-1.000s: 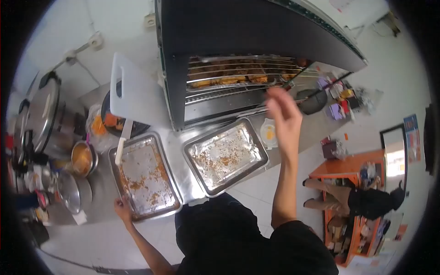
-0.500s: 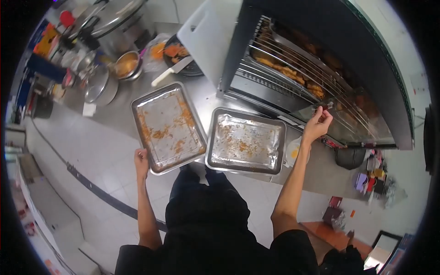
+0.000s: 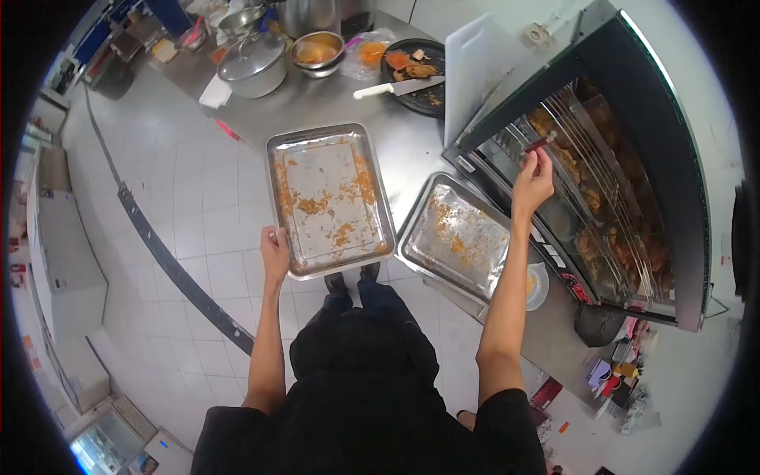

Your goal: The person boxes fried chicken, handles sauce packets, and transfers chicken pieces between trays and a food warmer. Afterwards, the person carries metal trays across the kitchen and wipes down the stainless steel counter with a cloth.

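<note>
My left hand [image 3: 275,252] grips the left rim of a metal baking tray [image 3: 324,202] streaked with orange-brown crumbs and grease. The tray is held out over the counter's front edge. My right hand [image 3: 533,186] is raised before a glass-fronted food warmer [image 3: 546,229], its fingers pinched on a small dark red door handle [image 3: 541,142]. Behind the glass, browned fried pieces [image 3: 590,194] lie on trays and wire racks. A second greasy metal tray [image 3: 459,237] sits on the counter, partly covered by my right forearm.
On the steel counter [image 3: 317,111] stand a lidded pot [image 3: 253,67], a bowl of orange liquid [image 3: 318,51] and a black pan [image 3: 412,67] with a knife [image 3: 400,87] across it. A white cutting board [image 3: 467,75] leans beside the warmer. A plastic bowl [image 3: 537,285] is near my right forearm.
My right hand has moved up with the handle, and the warmer's glass door now lies closer against its front. The view has shifted; the held tray now appears farther right.
</note>
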Motion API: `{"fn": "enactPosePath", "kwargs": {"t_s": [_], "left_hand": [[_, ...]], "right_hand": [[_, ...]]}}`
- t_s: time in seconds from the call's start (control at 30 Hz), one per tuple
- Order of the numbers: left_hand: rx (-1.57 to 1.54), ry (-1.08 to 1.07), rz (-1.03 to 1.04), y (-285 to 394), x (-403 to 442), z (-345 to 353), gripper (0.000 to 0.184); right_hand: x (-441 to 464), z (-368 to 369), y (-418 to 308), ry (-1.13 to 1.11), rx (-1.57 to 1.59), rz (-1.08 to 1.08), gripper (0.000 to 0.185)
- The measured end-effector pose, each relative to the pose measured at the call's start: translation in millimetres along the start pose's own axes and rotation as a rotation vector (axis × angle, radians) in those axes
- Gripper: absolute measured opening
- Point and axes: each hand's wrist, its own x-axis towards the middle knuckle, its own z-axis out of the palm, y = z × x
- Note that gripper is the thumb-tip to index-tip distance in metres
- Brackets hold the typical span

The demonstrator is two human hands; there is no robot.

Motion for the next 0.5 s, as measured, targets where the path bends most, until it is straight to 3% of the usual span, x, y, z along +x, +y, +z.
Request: {"fn": "enactPosePath", "kwargs": {"t_s": [0.1,0.2,0.23,0.37,0.43,0.47,0.5], "left_hand": [[-0.070,0.002,-0.025,-7,-10,-8,0.017],[-0.103,0.040,0.010,-32,-32,-22,0.015],[-0.115,0.097,0.068,-35,-26,-17,0.015],[-0.266,0.003,-0.038,-33,-43,-27,0.015],[-0.240,0.039,0.021,-24,-45,-23,0.015],[-0.245,0.050,0.033,-15,-43,-20,0.015],[-0.246,0.064,0.012,-7,-48,-19,0.016]], "right_hand": [[-11,22,-14,0.019,0.123,-0.033,0.026],[-22,21,-30,-0.139,0.120,-0.013,0.032],[-23,28,-28,-0.103,0.141,-0.131,0.034],[-68,25,-63,-0.163,0.025,-0.120,0.027],[-144,48,-92,-0.485,0.201,0.110,0.021],[-186,58,-97,-0.879,0.009,0.011,0.031],[-231,65,-114,-1.004,0.080,-0.167,0.040]]}}
